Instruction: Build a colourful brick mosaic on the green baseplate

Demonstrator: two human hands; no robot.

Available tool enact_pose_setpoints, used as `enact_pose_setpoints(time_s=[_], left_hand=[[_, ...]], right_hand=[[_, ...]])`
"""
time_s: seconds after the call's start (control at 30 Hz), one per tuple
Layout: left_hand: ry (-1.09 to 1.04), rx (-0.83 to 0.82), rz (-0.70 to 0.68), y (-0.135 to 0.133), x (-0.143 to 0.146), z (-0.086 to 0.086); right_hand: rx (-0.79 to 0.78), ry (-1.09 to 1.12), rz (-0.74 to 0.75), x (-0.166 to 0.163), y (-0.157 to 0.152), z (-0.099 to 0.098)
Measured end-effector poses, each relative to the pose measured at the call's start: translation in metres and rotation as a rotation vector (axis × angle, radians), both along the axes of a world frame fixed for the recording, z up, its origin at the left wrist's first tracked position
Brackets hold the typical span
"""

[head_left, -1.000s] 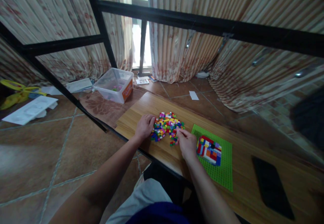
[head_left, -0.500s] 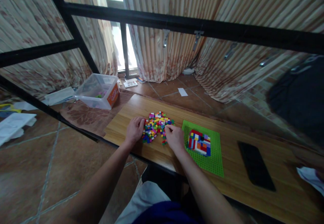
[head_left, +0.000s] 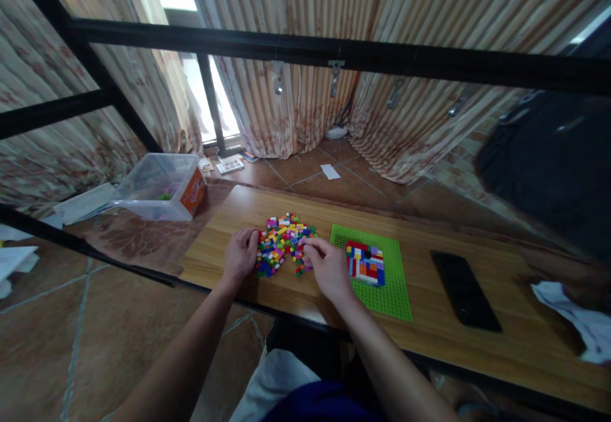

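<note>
A heap of small colourful toy bricks lies loose on a wooden table. My left hand rests at the heap's left edge, its fingers curled in; whatever they may hold is hidden. Over the heap's right side, my right hand pinches thumb and forefinger together on what looks like a small brick at the tips. Just beyond that hand is a green studded baseplate. It bears a flat block of joined bricks in red, white, blue, yellow and orange, partly covered by my right hand.
Right of the baseplate lies a black phone-like slab, then crumpled white paper. A clear plastic box with an orange label stands on the floor mat at left. A black metal frame bar crosses before the curtains.
The view has swung a little to the right, so things sit farther left. My right hand has shifted slightly rightward over the heap. My left hand stays by the heap's left edge.
</note>
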State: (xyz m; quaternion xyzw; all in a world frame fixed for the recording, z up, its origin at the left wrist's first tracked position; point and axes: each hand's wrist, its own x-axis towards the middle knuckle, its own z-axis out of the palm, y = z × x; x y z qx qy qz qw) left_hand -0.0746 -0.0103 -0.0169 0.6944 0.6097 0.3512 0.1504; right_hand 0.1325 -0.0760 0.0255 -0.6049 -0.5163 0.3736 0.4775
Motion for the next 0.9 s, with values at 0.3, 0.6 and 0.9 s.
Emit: enact_pose_setpoints(time_s=[0.3,0.6,0.9], left_hand=[[-0.012,-0.007,0.009,0.001,0.0,0.001],[0.034,-0.009,0.003,0.003,-0.002,0.002],[0.053,0.008,0.002,0.007,-0.004,0.0]], right_hand=[[0.037,0.152,-0.406,0.099,-0.043,0.006],[0.028,-0.357,-0.477,0.148,-0.034,-0.033],[0.09,-0.473,-0.543,0.138,-0.02,-0.038]])
